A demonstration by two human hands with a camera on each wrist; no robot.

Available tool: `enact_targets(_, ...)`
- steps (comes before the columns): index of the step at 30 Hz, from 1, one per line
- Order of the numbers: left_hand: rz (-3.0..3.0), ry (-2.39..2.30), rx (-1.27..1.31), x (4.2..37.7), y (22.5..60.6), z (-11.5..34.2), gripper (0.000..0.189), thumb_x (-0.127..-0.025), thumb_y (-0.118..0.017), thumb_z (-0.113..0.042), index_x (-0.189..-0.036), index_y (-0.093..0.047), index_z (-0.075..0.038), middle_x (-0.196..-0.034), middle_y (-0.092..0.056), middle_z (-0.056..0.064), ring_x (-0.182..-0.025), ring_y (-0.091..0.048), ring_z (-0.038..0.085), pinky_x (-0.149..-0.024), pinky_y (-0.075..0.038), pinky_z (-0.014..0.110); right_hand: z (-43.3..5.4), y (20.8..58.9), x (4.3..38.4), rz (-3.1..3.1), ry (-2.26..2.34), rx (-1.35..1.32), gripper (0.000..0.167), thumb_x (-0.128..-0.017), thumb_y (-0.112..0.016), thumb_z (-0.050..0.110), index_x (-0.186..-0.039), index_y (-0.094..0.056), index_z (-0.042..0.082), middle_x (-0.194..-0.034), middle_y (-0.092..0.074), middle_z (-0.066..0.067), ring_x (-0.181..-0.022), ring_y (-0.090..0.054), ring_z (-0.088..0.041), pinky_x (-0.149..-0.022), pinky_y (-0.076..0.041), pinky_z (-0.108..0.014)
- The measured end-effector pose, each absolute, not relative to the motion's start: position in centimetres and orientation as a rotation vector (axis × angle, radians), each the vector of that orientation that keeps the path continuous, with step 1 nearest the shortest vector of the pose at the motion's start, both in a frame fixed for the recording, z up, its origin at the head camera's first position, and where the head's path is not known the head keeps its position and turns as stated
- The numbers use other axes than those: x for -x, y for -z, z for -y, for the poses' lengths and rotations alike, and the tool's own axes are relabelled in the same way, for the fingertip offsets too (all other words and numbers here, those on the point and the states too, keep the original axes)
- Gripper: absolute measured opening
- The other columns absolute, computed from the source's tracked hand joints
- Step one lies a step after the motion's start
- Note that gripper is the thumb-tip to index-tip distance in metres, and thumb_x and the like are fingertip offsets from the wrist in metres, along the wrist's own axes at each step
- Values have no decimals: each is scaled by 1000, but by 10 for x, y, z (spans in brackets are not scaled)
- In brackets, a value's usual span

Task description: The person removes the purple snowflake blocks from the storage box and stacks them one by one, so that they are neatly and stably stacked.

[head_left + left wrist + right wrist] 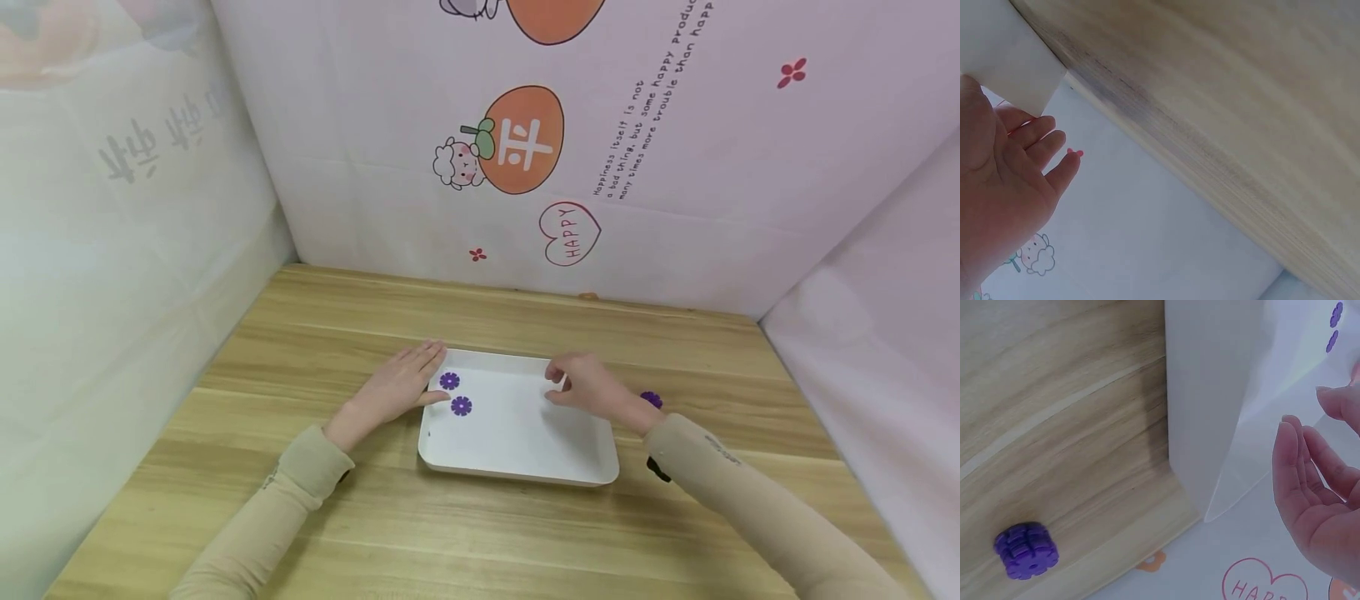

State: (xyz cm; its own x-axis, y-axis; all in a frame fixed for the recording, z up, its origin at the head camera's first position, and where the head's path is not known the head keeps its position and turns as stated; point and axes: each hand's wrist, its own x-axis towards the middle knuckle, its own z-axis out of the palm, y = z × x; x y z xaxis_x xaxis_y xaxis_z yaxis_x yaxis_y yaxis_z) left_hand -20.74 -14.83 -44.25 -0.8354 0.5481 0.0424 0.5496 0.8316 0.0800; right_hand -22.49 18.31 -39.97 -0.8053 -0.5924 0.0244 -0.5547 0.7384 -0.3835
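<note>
A white rectangular tray (517, 433) sits on the wooden table. Two purple snowflake-shaped discs (461, 406) lie inside it near the left end. My left hand (403, 382) holds the tray's left end near the far corner, thumb inside the rim and fingers along the outside; the left wrist view shows the fingers (1038, 134) at the tray's corner. Over the tray's right part, my right hand (588, 387) has bent fingers parted from the thumb, with nothing between them. A short stack of purple snowflake discs (1027, 550) stands on the table right of the tray, partly hidden by the right wrist in the head view.
Wooden table surface (360, 517) surrounds the tray. A white printed sheet (420, 208) rises behind the table, with more white sheeting (135, 275) at the left and right sides. Both forearms wear beige sleeves (750, 492).
</note>
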Motion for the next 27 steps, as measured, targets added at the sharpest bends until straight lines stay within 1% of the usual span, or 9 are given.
enact_targets(6,2972,120,902,207,441,147,81,-98,-48,-57,-153,-32,1,-161,-30,17,-150,-31,34,-123,-30,49,-172,404,227,-2820,566,955,23,-83,-79,13,-99,-70,0,-92,-73,-12,-71,-66,-11,-65,-59,-22)
enact_targets(11,2962,120,905,206,441,146,81,-98,-49,-56,-152,-32,1,-160,-32,18,-150,-32,34,-123,-31,50,-161,406,228,-2785,597,984,23,-83,-78,12,-99,-69,-1,-94,-72,-13,-76,-68,-17,-66,-59,-23)
enact_targets(15,2960,129,902,206,441,146,81,-98,-50,-55,-152,-32,1,-160,-32,18,-149,-32,35,-123,-31,50,-151,408,229,-2754,617,1012,22,-82,-78,10,-97,-68,-2,-93,-71,-14,-76,-69,-20,-67,-59,-23)
enact_targets(21,2960,140,905,206,442,146,80,-98,-49,-56,-153,-32,1,-161,-31,18,-150,-32,34,-123,-30,50,-136,411,229,-2727,577,1012,22,-83,-78,11,-98,-68,-1,-92,-70,-12,-72,-65,-14,-66,-56,-20)
enact_targets(27,2971,158,903,204,440,146,81,-98,-49,-55,-152,-32,2,-161,-31,19,-150,-31,35,-123,-30,51,-123,412,227,-2698,565,1025,22,-83,-78,11,-98,-69,0,-94,-72,-12,-75,-68,-18,-67,-56,-19)
